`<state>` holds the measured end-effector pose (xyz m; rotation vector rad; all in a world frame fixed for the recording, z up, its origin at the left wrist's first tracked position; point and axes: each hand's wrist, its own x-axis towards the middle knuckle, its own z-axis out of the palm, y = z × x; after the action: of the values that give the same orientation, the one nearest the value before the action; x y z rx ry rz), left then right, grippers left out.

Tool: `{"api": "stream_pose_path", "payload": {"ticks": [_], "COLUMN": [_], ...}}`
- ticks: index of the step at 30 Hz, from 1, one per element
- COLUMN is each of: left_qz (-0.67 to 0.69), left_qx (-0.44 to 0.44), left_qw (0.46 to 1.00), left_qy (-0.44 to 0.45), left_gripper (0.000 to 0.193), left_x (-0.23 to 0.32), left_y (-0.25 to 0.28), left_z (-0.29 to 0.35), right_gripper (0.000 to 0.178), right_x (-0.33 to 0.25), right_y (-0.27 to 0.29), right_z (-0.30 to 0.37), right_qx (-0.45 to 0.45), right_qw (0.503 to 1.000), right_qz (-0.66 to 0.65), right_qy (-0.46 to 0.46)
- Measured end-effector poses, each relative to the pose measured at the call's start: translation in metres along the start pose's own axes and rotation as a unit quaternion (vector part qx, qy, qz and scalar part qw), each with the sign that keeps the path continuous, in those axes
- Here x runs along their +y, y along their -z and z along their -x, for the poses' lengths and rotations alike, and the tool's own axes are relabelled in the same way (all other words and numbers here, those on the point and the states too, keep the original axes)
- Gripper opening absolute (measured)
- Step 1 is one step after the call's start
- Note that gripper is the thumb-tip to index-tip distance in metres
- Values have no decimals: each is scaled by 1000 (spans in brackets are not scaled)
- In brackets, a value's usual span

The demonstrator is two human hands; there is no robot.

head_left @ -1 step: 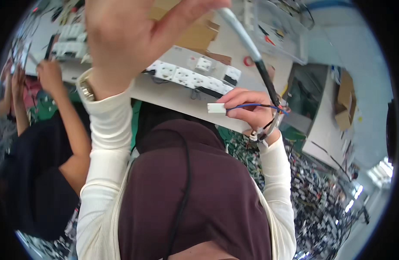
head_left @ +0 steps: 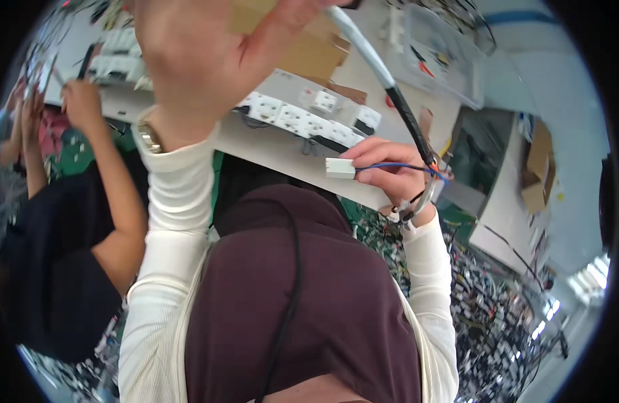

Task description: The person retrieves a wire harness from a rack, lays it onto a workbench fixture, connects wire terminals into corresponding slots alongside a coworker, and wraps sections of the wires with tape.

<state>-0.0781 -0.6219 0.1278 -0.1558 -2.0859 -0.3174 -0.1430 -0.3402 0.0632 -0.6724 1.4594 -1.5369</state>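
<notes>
Cable stretched between both hands above the power strip (head_left: 309, 117)

Left hand (head_left: 188, 60) grips the cable (head_left: 383, 74) high — right hand (head_left: 390, 171) pinches its white plug (head_left: 340, 168), not yet plugged in

The left hand (head_left: 202, 54) is lifted high and close, its fingers pinched together at the top. The right hand (head_left: 390, 171) is lower, curled shut. Both arms wear long white sleeves.
</notes>
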Motion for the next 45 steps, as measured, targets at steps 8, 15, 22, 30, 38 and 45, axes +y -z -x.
{"api": "stream_pose_path", "payload": {"ticks": [8, 15, 22, 30, 38, 45], "left_qz": [435, 768, 650, 615, 591, 572], "left_qx": [62, -156, -65, -1, 160, 296], "left_qw": [741, 356, 515, 537, 523, 412], "left_qy": [507, 509, 555, 577, 593, 645], "left_gripper": [47, 91, 92, 90, 79, 71], "left_x": [106, 150, 152, 137, 90, 69], "left_y": [-6, -18, -3, 10, 37, 20], "left_z": [166, 192, 218, 232, 221, 243], "right_gripper": [22, 25, 47, 25, 25, 27], "right_x": [-28, 33, 62, 71, 63, 118], "right_y": [-48, -70, -93, -113, -175, -193], "right_z": [-67, -175, -175, -186, -237, -288], "right_qx": [-116, -141, -192, -114, -86, -74], "right_qw": [924, 838, 822, 895, 996, 919], "right_qz": [236, 291, 283, 269, 16, 272], "right_qy": [277, 439, 456, 337, -15, 275]}}
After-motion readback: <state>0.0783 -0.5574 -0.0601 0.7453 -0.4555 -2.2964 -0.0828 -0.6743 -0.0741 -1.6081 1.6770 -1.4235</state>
